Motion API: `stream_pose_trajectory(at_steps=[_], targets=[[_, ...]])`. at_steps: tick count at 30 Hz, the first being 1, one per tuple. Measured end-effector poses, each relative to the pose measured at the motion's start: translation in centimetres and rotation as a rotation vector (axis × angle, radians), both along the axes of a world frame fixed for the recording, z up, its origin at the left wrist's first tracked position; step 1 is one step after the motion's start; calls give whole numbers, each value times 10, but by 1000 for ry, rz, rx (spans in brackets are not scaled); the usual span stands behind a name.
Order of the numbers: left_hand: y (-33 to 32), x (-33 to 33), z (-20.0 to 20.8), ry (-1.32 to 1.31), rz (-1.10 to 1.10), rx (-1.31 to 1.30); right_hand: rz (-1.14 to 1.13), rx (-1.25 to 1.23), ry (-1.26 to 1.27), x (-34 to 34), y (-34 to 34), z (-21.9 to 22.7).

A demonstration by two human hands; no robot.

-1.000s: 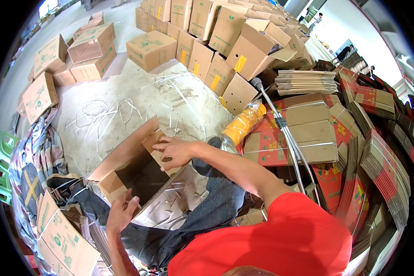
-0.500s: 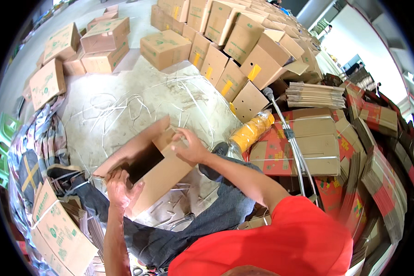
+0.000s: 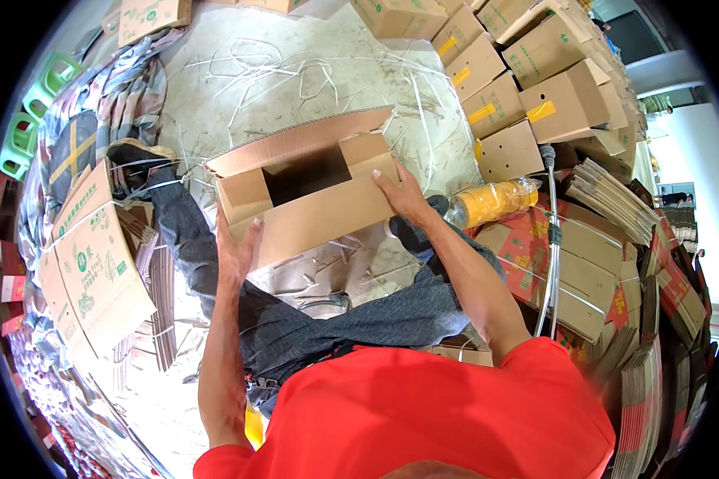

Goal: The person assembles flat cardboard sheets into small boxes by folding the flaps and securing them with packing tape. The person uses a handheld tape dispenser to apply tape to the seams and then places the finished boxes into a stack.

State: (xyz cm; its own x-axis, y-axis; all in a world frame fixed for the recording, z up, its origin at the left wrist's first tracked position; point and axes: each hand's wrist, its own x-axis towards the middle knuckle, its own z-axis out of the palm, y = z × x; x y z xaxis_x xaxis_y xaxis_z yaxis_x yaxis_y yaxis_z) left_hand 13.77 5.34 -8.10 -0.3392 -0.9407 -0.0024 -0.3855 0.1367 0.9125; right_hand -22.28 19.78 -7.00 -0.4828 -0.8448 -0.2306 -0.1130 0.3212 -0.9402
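Between my legs, an open cardboard box [image 3: 323,219] is tipped so its opening faces up and toward me. Its far long flap stands raised, and the short flaps at both ends are folded inward; the inside is dark. My left hand [image 3: 236,246] grips the left end, thumb on the near panel and fingers hidden behind the side. At the right end my right hand [image 3: 403,193] holds the box the same way, its thumb on the near panel and its fingers around the corner.
Assembled boxes [image 3: 547,48] are stacked at the far right. A roll of yellow tape [image 3: 494,203] lies beside my right leg, near metal rods [image 3: 553,239] and bundled flat cartons [image 3: 575,271]. More flat cartons [image 3: 96,271] stand left. White straps [image 3: 272,72] litter the floor; green stools [image 3: 20,144] stand far left.
The box has turned more level and faces me more squarely. My left hand has moved from the top edge to the left end; my right hand has come down onto the right end.
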Motion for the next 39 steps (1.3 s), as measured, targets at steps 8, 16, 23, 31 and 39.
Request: stream_pose_trajectory(at_steps=[8, 16, 23, 31, 39], targets=[[-32, 3, -1, -10, -94, 5, 44, -162, 282, 6, 27, -85], [-46, -70, 113, -166, -173, -881, 5, 134, 294, 13, 21, -26], [-129, -168, 118, -418, -838, -717, 3, -86, 15, 41, 9, -5], [-86, -173, 102, -399, -1002, -600, 27, -63, 191, 27, 17, 1], [-35, -132, 53, -391, -829, -867, 75, -117, 288, 37, 17, 8]])
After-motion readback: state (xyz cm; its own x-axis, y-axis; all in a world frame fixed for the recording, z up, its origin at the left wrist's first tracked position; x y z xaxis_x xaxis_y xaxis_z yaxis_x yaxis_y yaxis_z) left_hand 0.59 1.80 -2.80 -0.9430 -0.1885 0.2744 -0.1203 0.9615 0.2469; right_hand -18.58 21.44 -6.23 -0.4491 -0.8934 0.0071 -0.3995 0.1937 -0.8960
